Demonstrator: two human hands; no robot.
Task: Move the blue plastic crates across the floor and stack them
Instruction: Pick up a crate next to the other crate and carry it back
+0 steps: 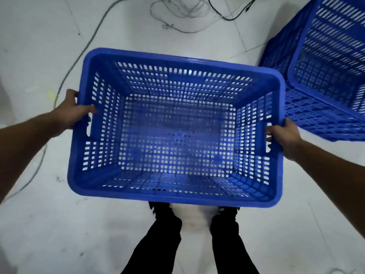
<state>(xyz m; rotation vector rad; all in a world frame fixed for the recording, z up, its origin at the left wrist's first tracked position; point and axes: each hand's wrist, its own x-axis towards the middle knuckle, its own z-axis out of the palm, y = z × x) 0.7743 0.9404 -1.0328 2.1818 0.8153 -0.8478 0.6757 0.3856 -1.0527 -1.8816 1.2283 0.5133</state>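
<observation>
We grip the blue crate (175, 127) by its short ends (open side up), left hand (72, 111) and right hand (284, 135) fingers clenched on the rim.

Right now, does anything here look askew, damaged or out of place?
Yes: the second blue perforated plastic crate at the upper right lies tipped on its side, and loose thin cables trail across the white tiled floor ahead.

Blue crate (175, 127) held by L hand (72, 113) & R hand (284, 135), 2nd crate (324, 76) right
</observation>
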